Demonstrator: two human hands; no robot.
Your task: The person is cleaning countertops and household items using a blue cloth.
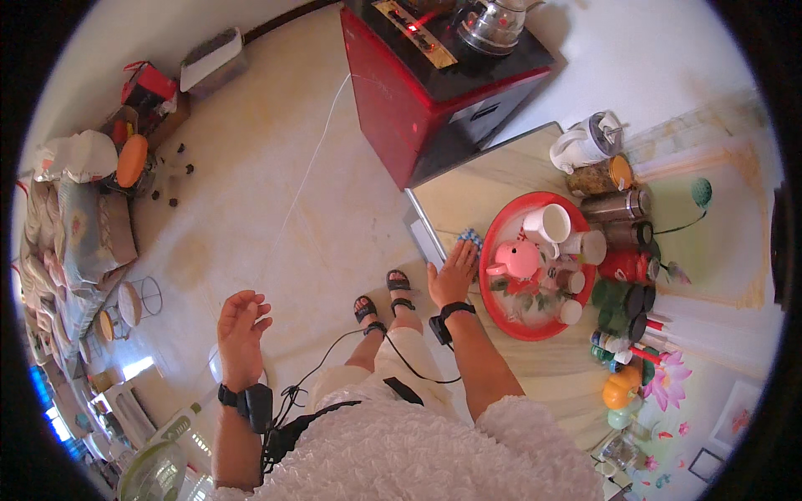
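Observation:
My right hand (453, 275) lies over a blue-and-white cloth (470, 237) on the marble-patterned tabletop (451, 194), fingers stretched along it. Just beside it stands a round red-rimmed tray (492, 300). The tray carries a pink teapot (517, 260), a white mug (551, 224) and several lidded or cup-like vessels, one of them a jar (586, 247). My left hand (243, 338) hangs in the air over the floor, fingers loosely bent and apart, holding nothing. Part of the cloth is hidden under my right fingers.
A red cabinet stove (401, 119) bearing a metal kettle (495, 28) adjoins the table. Jars and flasks, including a steel flask (614, 205), line the wall side. A green fan (153, 463) stands at lower left. A thin cord (313, 156) crosses the floor; sacks (88, 232) are piled left.

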